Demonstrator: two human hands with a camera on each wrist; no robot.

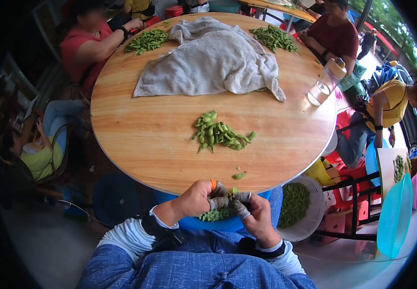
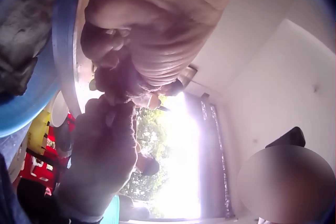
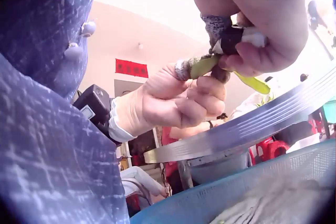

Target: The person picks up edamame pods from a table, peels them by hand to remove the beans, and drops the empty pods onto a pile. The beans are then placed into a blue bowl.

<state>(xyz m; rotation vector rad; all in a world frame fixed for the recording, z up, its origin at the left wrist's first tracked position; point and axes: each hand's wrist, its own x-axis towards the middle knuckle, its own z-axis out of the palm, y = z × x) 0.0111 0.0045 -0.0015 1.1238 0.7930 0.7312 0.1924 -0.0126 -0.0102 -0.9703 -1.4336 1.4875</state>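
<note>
Over the table's near edge, my left hand (image 1: 191, 200) and right hand (image 1: 260, 220) meet with fingertips close together. Grey wrappings cover several of the fingertips, and an orange band sits on one left finger. In the right wrist view both hands pinch a green bean pod (image 3: 202, 67), partly hidden by the fingers. A blue basin (image 1: 189, 224) below them holds shelled green beans (image 1: 213, 215). Ahead on the round wooden table (image 1: 141, 130) lies a small heap of bean pods (image 1: 220, 135), with a loose pod (image 1: 239, 176) nearer my hands.
A grey cloth (image 1: 208, 62) covers the table's far middle. Pod piles (image 1: 147, 41) lie beyond, by people seated around. A clear bottle (image 1: 325, 83) stands at the right edge. On the floor at right sits a white basket (image 1: 320, 212) of pods.
</note>
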